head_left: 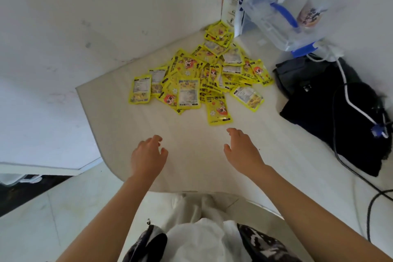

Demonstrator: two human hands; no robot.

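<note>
Head view. Both hands are empty over the pale mat [119,125]: the left hand [148,155] has its fingers loosely curled, the right hand [242,151] has its fingers relaxed and pointing forward. The heap of yellow packets [197,74] lies beyond both hands, trailing far and right. Its nearest packet [218,112] lies just past the right fingertips, with its long axis running near to far. The right hand is judged the closer.

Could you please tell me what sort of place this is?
Probably a plain indoor workroom: a pale table set against white walls, a heap of yellow packets and a black bag on it.
</note>
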